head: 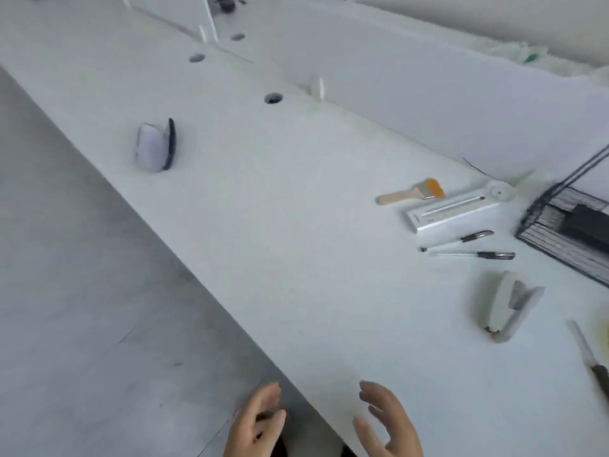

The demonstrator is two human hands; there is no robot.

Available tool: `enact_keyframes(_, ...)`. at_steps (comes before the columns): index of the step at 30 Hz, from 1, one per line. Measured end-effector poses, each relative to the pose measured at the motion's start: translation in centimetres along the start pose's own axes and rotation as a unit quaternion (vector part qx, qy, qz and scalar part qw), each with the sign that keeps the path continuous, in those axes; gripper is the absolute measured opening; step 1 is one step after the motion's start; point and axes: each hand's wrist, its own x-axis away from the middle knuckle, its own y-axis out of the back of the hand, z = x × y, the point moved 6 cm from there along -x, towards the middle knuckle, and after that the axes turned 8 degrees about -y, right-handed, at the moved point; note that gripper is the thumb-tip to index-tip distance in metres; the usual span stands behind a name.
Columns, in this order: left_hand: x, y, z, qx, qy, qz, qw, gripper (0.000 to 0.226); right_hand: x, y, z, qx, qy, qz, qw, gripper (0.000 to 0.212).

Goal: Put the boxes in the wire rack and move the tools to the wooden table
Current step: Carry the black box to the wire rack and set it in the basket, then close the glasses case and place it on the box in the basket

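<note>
My left hand (258,423) and my right hand (387,422) hover empty at the bottom edge, fingers apart, over the near edge of the white desk (263,225). At the right lie a long white box (454,211), a wooden-handled paint brush (412,192) with orange bristles, two pens (474,247), a grey stapler (507,306) and a knife-like tool (590,361). The black wire rack (547,232) stands at the far right edge with a dark box (588,227) inside it.
A white partition wall (428,103) runs along the desk's far side. A small white and black case (155,147) stands alone at the left. Cable holes (273,98) dot the desk. Grey floor (82,308) lies to the left.
</note>
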Motion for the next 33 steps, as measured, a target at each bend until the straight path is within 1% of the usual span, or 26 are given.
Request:
enact_keyframes(2, -0.5, 5.6, 2.0, 0.019, 0.014, -0.069, 0.997, 0.043, -0.4, -5.1, 1.0, 0.023, -0.006, 0.027, 0.999, 0.037)
enact_keyframes(4, -1.9, 11.1, 3.2, 0.038, 0.008, -0.108, 0.993, 0.038, -1.5, -10.9, 3.3, 0.060, 0.027, 0.081, 0.995, 0.040)
enact_keyframes(7, -4.9, 19.3, 3.5, 0.049, -0.033, -0.134, 0.989, 0.031, -3.5, -19.1, 7.6, 0.094, 0.061, 0.112, 0.987, 0.047)
enact_keyframes(9, -6.6, 24.0, 3.0, 0.049, -0.054, -0.135, 0.988, 0.031, -4.5, -24.1, 9.9, 0.091, 0.063, 0.135, 0.985, 0.043)
enact_keyframes(11, -7.7, 28.3, 2.9, 0.052, -0.064, -0.151, 0.985, 0.030, -5.1, -28.2, 11.7, 0.102, 0.067, 0.164, 0.979, 0.043)
enact_keyframes(14, -9.0, 33.3, 4.7, 0.058, -0.041, -0.190, 0.979, 0.029, -6.0, -32.5, 12.9, 0.119, 0.066, 0.190, 0.972, 0.049)
enact_keyframes(16, -10.2, 35.3, 6.3, 0.056, -0.013, -0.202, 0.978, 0.029, -7.8, -34.5, 13.1, 0.124, 0.050, 0.181, 0.974, 0.055)
enact_keyframes(19, -13.1, 36.9, 7.7, 0.065, 0.027, -0.197, 0.978, 0.029, -11.6, -37.5, 14.3, 0.127, 0.033, 0.167, 0.977, 0.055)
enact_keyframes(21, -16.6, 38.4, 7.3, 0.066, 0.031, -0.189, 0.979, 0.028, -14.7, -40.0, 16.1, 0.129, 0.041, 0.171, 0.976, 0.050)
enact_keyframes(24, -23.6, 41.7, 4.4, 0.052, 0.001, -0.177, 0.983, 0.029, -20.1, -44.3, 20.6, 0.113, 0.029, 0.200, 0.973, 0.021)
enact_keyframes(26, -28.1, 44.2, 1.0, 0.050, -0.021, -0.173, 0.983, 0.028, -23.8, -46.6, 24.1, 0.116, 0.038, 0.194, 0.973, 0.032)
enact_keyframes(27, -30.3, 45.4, -0.9, 0.054, -0.038, -0.168, 0.984, 0.026, -25.6, -47.4, 26.0, 0.116, 0.053, 0.178, 0.976, 0.032)
enact_keyframes(29, -34.3, 47.0, -4.3, 0.059, -0.067, -0.149, 0.985, 0.024, -28.4, -48.4, 28.9, 0.114, 0.079, 0.150, 0.979, 0.024)
enact_keyframes(31, -37.9, 47.9, -6.8, 0.055, -0.087, -0.131, 0.986, 0.024, -30.8, -48.5, 30.4, 0.097, 0.082, 0.120, 0.985, 0.027)
enact_keyframes(33, -41.1, 48.2, -8.1, 0.055, -0.094, -0.106, 0.988, 0.025, -32.3, -48.1, 30.7, 0.074, 0.061, 0.086, 0.992, 0.030)
